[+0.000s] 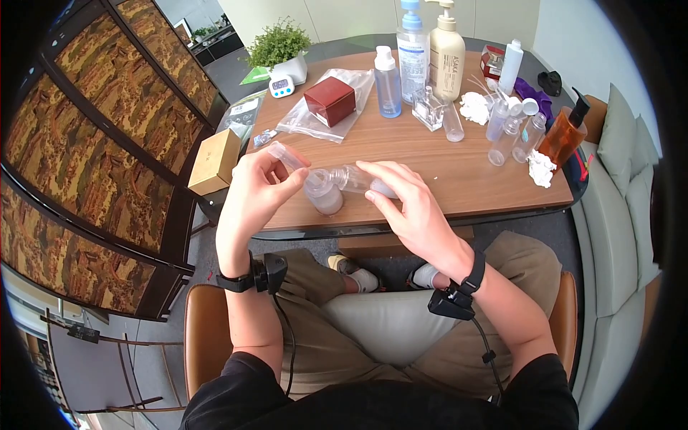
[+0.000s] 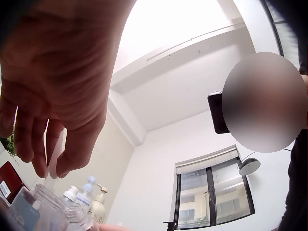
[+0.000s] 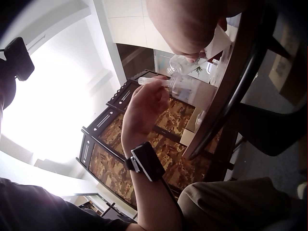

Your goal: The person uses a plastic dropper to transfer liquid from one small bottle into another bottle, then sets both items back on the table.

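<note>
My left hand (image 1: 256, 188) pinches a slim clear plastic tube (image 1: 285, 155) between thumb and fingers. In the left wrist view the tube (image 2: 57, 151) points down toward the mouth of a wide clear bottle (image 2: 47, 204). That bottle (image 1: 326, 197) stands near the table's front edge, with cloudy, whitish lower walls. My right hand (image 1: 416, 211) grips a smaller clear bottle (image 1: 352, 179) tipped on its side, its threaded neck right at the wide bottle's rim. The right wrist view shows the necks of both bottles close together, with the tube (image 3: 147, 81) jutting out past the left hand.
Behind the hands stand a red box (image 1: 330, 102) on a plastic bag, a blue spray bottle (image 1: 388, 82) and tall pump bottles (image 1: 447, 57). Several small clear bottles (image 1: 504, 143), crumpled tissue (image 1: 542, 169) and an amber pump bottle (image 1: 562, 136) are at right. A cardboard box (image 1: 213, 163) sits left.
</note>
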`<action>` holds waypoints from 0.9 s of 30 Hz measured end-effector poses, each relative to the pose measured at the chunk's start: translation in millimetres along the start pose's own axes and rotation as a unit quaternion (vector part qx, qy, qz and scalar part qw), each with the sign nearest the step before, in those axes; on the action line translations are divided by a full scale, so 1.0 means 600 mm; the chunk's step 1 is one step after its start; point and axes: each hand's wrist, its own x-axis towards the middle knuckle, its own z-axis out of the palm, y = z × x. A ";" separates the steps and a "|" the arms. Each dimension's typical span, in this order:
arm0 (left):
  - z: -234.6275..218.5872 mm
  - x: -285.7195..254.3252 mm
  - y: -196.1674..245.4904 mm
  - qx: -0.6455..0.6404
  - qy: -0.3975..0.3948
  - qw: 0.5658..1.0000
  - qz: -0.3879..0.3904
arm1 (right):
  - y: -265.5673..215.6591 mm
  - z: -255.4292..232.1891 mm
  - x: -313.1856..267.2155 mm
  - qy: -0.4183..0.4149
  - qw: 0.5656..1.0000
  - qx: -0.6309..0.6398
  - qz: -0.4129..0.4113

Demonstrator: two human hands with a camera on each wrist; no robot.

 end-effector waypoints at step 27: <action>0.001 0.000 0.006 0.007 0.009 1.000 -0.005 | 0.001 0.002 0.000 0.000 1.000 -0.004 0.002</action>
